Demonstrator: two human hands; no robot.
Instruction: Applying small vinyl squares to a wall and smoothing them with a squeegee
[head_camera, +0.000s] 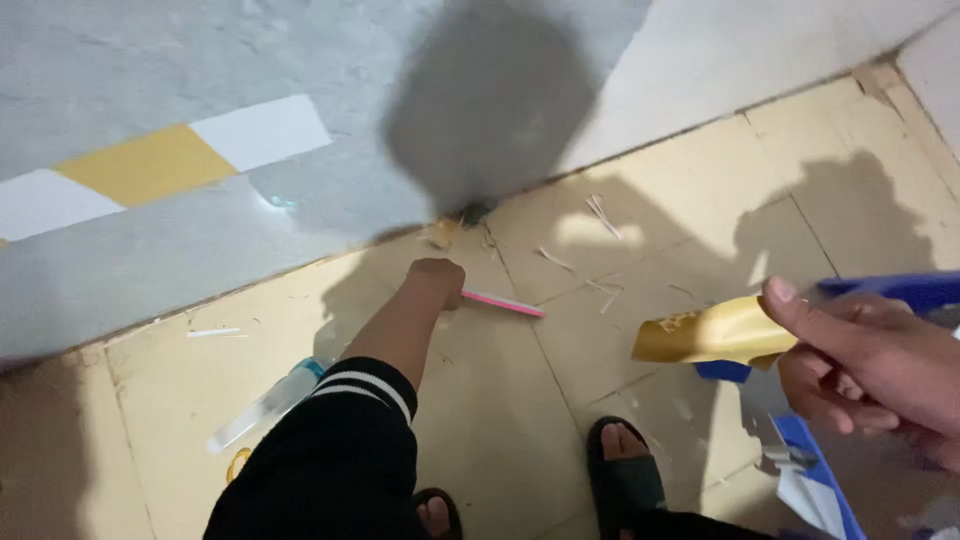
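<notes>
My left hand (437, 281), on an arm in a black sleeve with white stripes, is closed around a thin pink stick (503, 303) that points right, low over the cream floor tiles (200, 390) near the grey wall base. At the right, my right hand (868, 362) pinches a curled strip of gold foil paper (712, 333). Below the strip is a blue and white object (808, 470), partly hidden by the hand. My feet in black sandals (624, 470) stand on the tiles at the bottom.
A clear plastic bottle with a blue cap (268, 403) lies on the floor left of my arm. Thin white slivers (603, 215) are scattered over the tiles. The grey wall carries a yellow and white stripe (150, 165). A dark hole (472, 211) sits at the wall base.
</notes>
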